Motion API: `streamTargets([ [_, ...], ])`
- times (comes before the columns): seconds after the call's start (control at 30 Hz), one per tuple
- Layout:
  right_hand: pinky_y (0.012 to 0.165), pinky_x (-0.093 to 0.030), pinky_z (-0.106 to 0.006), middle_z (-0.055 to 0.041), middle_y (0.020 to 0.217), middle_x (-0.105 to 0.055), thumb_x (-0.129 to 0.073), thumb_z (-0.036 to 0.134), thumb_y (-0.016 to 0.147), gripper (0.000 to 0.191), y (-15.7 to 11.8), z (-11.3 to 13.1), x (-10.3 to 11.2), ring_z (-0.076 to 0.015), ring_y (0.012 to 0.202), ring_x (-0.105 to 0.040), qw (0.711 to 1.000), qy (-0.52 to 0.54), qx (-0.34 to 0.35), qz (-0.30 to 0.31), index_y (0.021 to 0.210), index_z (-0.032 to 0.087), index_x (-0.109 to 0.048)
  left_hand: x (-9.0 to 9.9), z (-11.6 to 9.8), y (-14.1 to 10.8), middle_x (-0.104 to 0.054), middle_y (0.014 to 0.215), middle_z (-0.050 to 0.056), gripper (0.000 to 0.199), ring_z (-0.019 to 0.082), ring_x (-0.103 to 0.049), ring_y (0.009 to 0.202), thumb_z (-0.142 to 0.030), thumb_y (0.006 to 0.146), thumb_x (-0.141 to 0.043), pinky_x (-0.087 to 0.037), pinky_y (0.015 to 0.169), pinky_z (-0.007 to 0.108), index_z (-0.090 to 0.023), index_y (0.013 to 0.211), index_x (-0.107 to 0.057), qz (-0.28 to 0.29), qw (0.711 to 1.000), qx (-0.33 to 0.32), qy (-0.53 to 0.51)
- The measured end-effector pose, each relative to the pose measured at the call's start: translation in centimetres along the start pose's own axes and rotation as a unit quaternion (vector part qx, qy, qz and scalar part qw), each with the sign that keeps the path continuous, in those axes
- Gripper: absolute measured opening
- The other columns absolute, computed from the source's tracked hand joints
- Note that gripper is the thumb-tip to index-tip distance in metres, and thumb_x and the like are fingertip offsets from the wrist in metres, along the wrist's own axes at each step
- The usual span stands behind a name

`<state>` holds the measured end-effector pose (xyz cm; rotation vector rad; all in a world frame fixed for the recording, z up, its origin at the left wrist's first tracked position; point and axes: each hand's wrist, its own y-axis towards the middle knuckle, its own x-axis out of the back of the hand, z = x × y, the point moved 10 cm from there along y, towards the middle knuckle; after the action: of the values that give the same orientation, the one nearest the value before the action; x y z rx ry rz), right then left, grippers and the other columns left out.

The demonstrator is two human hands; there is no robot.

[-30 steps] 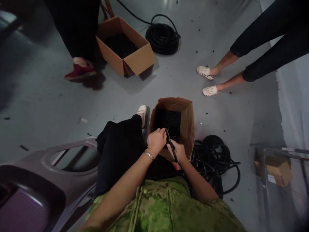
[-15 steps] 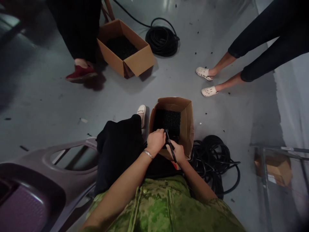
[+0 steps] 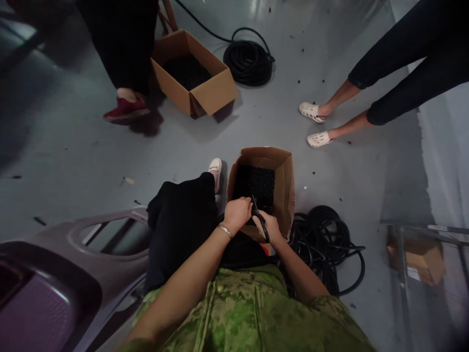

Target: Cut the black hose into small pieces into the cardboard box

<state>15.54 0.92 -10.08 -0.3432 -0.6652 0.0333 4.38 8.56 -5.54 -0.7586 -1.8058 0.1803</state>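
Just below the frame's centre, my right hand (image 3: 270, 229) grips scissors (image 3: 261, 219) beside my left hand (image 3: 237, 214) — curled, its hold unclear to me — so a slip could nick a fingertip.

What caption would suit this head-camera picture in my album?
Right hand holding scissors, left hand close by, over a cardboard box of small black pieces.

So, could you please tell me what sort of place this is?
Probably a workshop or small factory: coils of black hose or cable lie beside open cardboard boxes holding small dark pieces.
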Motion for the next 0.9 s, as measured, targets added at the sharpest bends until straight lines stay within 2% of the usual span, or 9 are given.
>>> streamTargets([
  [0.27, 0.068, -0.052, -0.024, -0.0045, 0.076, -0.074, -0.054, 0.041, 0.093, 0.033, -1.1, -1.2, -1.4, -0.0194, 0.068, -0.069, 1.0, -0.021, 0.01, -0.013, 0.107, 0.019, -0.074, -0.7, 0.0, 0.4, -0.072, 0.106, 0.015, 0.032, 0.026, -0.072, 0.093, -0.026, 0.1, -0.04, -0.052, 0.076, 0.033, -0.013, 0.109, -0.068, 0.009, 1.0, 0.003, 0.027],
  [0.5, 0.061, -0.051, -0.022, -0.0018, 0.07, -0.072, -0.06, 0.041, 0.088, 0.027, -1.0, -3.7, -3.5, -0.0185, 0.065, -0.069, 0.999, -0.01, -0.042, -0.005, 0.095, 0.021, -0.076, -0.6, -0.2, 0.2, -0.071, 0.107, 0.018, 0.034, 0.027, -0.072, 0.094, -0.026, 0.099, -0.039, -0.053, 0.078, 0.034, -0.011, 0.11, -0.068, 0.005, 0.999, 0.01, 0.034],
  [0.63, 0.053, -0.049, -0.022, 0.0006, 0.061, -0.067, -0.061, 0.042, 0.088, 0.026, -0.7, -4.5, -2.8, -0.0174, 0.056, -0.067, 0.997, 0.03, -0.075, -0.009, 0.097, 0.023, -0.076, 0.3, -0.3, -0.2, -0.071, 0.108, 0.015, 0.034, 0.027, -0.071, 0.094, -0.03, 0.1, -0.039, -0.052, 0.077, 0.035, -0.013, 0.109, -0.068, -0.017, 1.0, 0.011, 0.018],
  [0.73, 0.046, -0.047, -0.022, 0.002, 0.056, -0.063, -0.059, 0.046, 0.089, 0.034, -0.9, -4.7, -2.1, -0.0154, 0.045, -0.061, 0.992, 0.084, -0.092, -0.002, 0.106, 0.02, -0.074, 1.2, -0.3, -0.6, -0.07, 0.109, 0.013, 0.033, 0.025, -0.07, 0.094, -0.031, 0.1, -0.04, -0.05, 0.078, 0.033, -0.015, 0.11, -0.067, -0.032, 0.999, 0.017, -0.002],
  [0.8, 0.043, -0.046, -0.022, 0.0022, 0.057, -0.062, -0.057, 0.047, 0.089, 0.043, -1.1, -4.3, -1.7, -0.0133, 0.04, -0.057, 0.987, 0.132, -0.094, 0.006, 0.116, 0.016, -0.07, 1.8, -0.2, -0.8, -0.07, 0.11, 0.012, 0.032, 0.024, -0.069, 0.095, -0.031, 0.099, -0.041, -0.05, 0.079, 0.032, -0.016, 0.111, -0.067, -0.047, 0.999, 0.022, -0.015],
  [0.9, 0.045, -0.048, -0.022, 0.0004, 0.065, -0.066, -0.054, 0.046, 0.09, 0.051, -1.3, -2.8, -0.8, -0.0117, 0.042, -0.057, 0.982, 0.181, -0.061, 0.012, 0.127, 0.012, -0.064, 2.5, -0.1, -1.1, -0.07, 0.111, 0.011, 0.031, 0.023, -0.068, 0.097, -0.029, 0.099, -0.041, -0.048, 0.08, 0.03, -0.017, 0.112, -0.066, -0.064, 0.997, 0.023, -0.027],
])
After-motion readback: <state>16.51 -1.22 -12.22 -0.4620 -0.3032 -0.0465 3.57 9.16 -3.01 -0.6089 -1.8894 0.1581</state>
